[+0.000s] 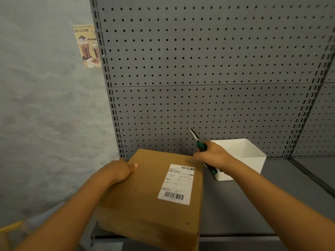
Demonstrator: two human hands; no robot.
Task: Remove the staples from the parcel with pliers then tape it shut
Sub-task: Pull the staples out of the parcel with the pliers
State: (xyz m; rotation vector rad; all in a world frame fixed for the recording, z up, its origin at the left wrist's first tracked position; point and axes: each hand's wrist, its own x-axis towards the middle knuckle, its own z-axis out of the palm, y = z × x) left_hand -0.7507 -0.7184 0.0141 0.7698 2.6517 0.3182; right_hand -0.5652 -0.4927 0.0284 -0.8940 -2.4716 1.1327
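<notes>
Left hand [117, 171] grips parcel [154, 196] far-left corner at shelf [253, 205] left edge; right hand [212, 156] grips pliers [199, 142]; cardboard stiff, likely light; brace corners.

Labelled brown parcel [145, 192], seemingly closed; green-handled pliers [201, 144] raised.

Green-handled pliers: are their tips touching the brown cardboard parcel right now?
No. The right hand holds the green-handled pliers with tips pointing up at the grey pegboard, clear of the brown cardboard parcel.
</notes>
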